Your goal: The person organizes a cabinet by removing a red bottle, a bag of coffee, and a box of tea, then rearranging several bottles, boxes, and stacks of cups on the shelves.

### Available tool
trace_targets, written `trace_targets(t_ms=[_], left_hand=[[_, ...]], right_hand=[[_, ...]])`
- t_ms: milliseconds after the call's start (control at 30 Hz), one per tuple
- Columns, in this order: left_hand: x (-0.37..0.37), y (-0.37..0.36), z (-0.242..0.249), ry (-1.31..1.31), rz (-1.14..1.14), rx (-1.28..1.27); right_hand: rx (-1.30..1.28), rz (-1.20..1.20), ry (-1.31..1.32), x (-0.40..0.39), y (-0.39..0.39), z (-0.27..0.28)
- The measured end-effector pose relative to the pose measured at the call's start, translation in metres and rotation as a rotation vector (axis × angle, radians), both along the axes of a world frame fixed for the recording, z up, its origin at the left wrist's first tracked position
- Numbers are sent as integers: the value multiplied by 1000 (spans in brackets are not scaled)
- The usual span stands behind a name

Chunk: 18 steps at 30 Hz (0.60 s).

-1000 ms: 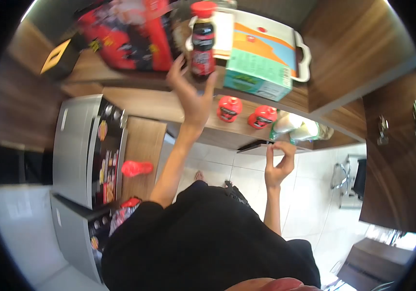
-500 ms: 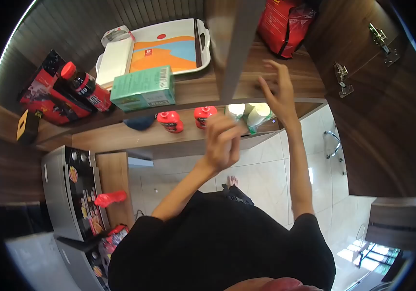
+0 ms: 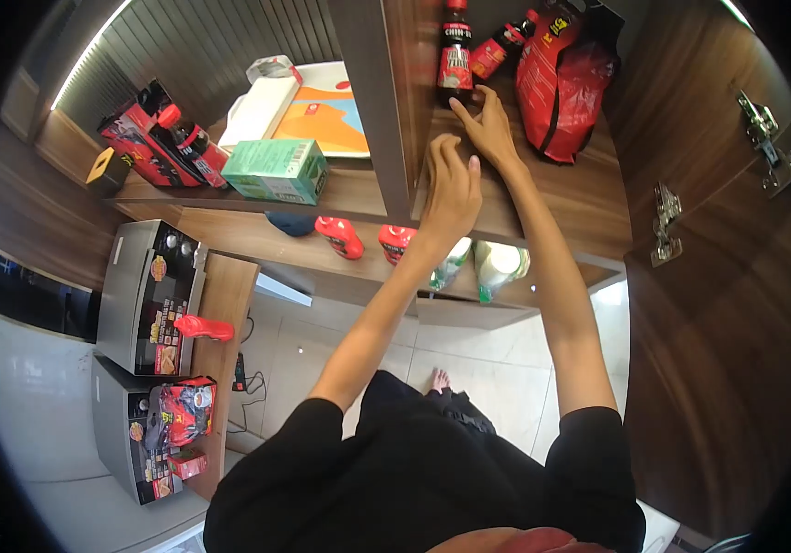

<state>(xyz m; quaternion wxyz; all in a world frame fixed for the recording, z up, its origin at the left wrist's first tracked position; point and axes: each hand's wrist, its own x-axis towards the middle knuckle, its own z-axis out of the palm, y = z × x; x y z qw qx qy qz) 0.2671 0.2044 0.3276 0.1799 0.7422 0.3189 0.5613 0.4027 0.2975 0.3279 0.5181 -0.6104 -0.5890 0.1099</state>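
Note:
My right hand point(image 3: 490, 135) reaches into the cabinet compartment, thumb and fingers apart, fingertips right at the foot of an upright dark sauce bottle point(image 3: 456, 63) with a red cap. A second dark bottle point(image 3: 503, 44) leans beside it. Just right of the hand stands a red bag point(image 3: 557, 88) with a clear, shiny side. Lower and to the left, my left hand point(image 3: 454, 191) is held over the shelf's front edge near the upright divider point(image 3: 379, 101), its fingers loosely bent, thumb apart, nothing in it.
In the left compartment are a green box point(image 3: 277, 170), another dark bottle point(image 3: 194, 147) and a tray point(image 3: 326, 69). Red bottles point(image 3: 338, 237) and green-white packs point(image 3: 501, 265) are on the lower shelf. An open door with hinges point(image 3: 667, 226) stands right; boxed appliances point(image 3: 142, 295) stand left.
My view has shifted, showing more of the right compartment and its bottles. Both hands have moved deeper into that compartment, and my left hand has opened from its curled shape.

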Motion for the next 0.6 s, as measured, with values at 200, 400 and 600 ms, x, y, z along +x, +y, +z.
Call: trace_targets(t_ms=[200, 400, 600], left_hand=[[-3, -1, 2, -23, 40, -142], [0, 0, 1, -23, 69, -163], [2, -1, 4, -28, 50, -170]], right_hand=[[-166, -84, -95, 1, 19, 21], [-104, -30, -57, 8, 32, 8], [-260, 114, 31, 22, 21, 15]])
